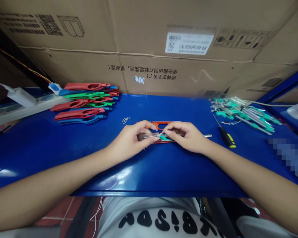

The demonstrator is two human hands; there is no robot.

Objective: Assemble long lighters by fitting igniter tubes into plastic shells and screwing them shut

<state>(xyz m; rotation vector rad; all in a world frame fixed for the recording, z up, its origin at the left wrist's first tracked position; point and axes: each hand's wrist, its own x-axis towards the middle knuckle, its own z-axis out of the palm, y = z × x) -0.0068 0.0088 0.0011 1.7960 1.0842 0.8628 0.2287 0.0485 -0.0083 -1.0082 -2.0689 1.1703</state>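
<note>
My left hand is closed around a clear plastic piece, which looks like a lighter's fuel tank. My right hand pinches at the green inner part beside it, where thin white wires show. A metal tube sticks out to the right from behind this hand. Under the fingers lies a red lighter shell half, mostly hidden. Just beyond the hands is an orange shell half with an oval opening.
Small screws lie left of centre. Stacked red, green and blue lighter shells sit at the left, near a power strip. At the right are a screwdriver and a pile of green inner parts with metal tubes. Cardboard walls the back.
</note>
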